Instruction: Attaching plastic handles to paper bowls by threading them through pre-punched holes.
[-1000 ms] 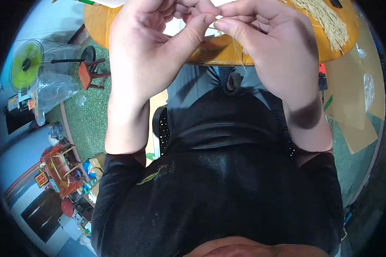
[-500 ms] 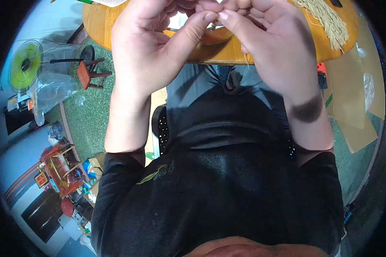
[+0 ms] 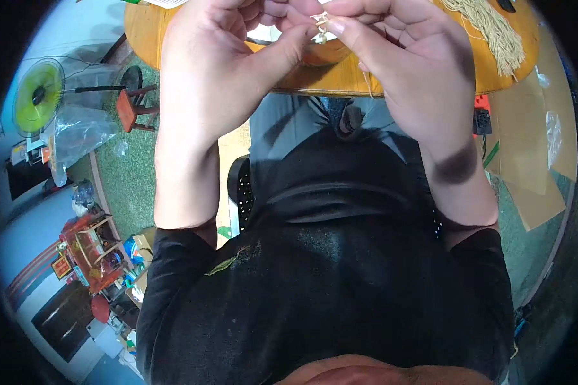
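My left hand and my right hand meet over the near edge of a round wooden table. Between their thumbs and fingertips is a thin tan cord, crossed or looped on itself. A small pale piece, bead or knot I cannot tell, hangs just below the fingertips. One loose strand of the cord dangles under my right hand, past the table edge. Both hands are closed in a pinch; the fingertips partly hide the cord. Something white lies on the table behind them.
A thick bundle of tan cords lies on the table's right side. A small red stool and a green fan stand at the left. Flattened cardboard is on the floor at right, near a red and black object.
My fingertips have drawn slightly apart, and the left thumb has moved down and left. The crossed cord and the pale piece now show between them.
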`<state>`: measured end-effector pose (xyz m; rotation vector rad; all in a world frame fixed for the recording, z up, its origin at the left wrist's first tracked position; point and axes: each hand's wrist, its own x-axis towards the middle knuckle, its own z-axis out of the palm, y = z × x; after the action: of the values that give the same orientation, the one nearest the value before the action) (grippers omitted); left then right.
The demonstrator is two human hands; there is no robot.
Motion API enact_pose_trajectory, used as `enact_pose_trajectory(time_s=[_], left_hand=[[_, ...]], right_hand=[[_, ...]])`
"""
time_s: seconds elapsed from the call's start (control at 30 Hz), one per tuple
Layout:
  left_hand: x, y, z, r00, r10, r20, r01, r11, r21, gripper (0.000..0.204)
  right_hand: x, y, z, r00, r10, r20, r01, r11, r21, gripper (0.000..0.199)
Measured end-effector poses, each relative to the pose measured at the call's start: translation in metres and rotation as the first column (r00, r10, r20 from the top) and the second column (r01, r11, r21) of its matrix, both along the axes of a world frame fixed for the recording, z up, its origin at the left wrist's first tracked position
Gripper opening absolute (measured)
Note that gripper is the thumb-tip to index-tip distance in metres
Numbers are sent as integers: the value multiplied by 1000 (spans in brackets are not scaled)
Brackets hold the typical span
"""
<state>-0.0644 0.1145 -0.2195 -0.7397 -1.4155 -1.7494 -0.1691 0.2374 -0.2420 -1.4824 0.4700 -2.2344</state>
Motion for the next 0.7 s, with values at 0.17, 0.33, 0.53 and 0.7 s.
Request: enact_pose_trajectory(time_s=[0.17,0.33,0.53,0.7], left_hand=[[32,41,60,347,668,658,-463,732,-500,39],[-1,8,-4,992,117,-37,-117,993,4,39],[38,40,64,320,681,659,-452,721,-525,39],[10,39,78,-115,573,811,-372,733,-570,40]], right_hand=[[12,36,49,975,-217,-53,184,646,741,12],[18,31,51,976,-215,-39,171,638,751,12],[12,22,33,971,-238,-32,186,660,728,8],[-4,-7,-10,994,78,70,-74,995,-66,9]])
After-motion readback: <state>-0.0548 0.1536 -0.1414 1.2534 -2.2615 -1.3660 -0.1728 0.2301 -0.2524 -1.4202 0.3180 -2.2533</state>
